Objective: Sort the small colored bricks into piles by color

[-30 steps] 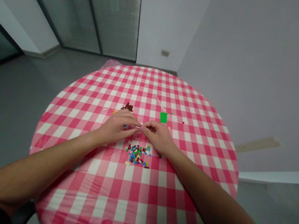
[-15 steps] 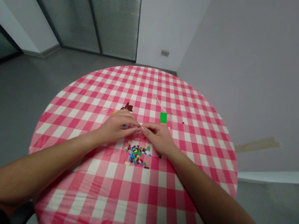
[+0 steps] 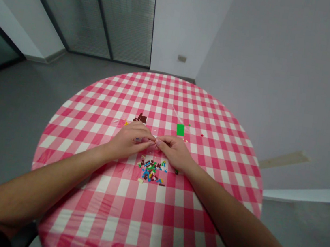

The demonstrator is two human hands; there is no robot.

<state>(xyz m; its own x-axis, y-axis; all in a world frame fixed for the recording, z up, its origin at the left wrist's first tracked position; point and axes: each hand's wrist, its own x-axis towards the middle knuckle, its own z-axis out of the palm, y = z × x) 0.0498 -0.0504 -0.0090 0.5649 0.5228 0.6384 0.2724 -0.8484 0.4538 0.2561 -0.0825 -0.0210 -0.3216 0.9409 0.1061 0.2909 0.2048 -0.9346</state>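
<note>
Around the middle of the frame, the two bare hands share a round table (image 3: 149,233) with scattered toy pieces. The left hand (image 3: 129,139) and the right hand (image 3: 176,149) meet at their fingertips; whether either one is clamped on a piece cannot be told, since anything between them is too small and too covered to make out. Just below, at lower centre, lies one loose pile of small bricks (image 3: 150,171) in blue, brown, green, yellow and white, too many and too overlapped to count. The left hand stands in front of a brown cluster (image 3: 142,118), hiding its near edge, its number unclear; a few yellow bits (image 3: 126,122) peek out beside it. Against the right wrist, partly covered, is a dark piece (image 3: 176,172). Right of centre, beyond the right hand, lies one flat green plate (image 3: 180,129), with one tiny green piece (image 3: 189,125) near it and one red piece (image 3: 202,135) farther right. A single red-and-white checked cloth (image 3: 152,211) covers the tabletop. One wall outlet (image 3: 182,58) shows at upper centre, and glass panels (image 3: 130,20) with blinds fill the upper left.
</note>
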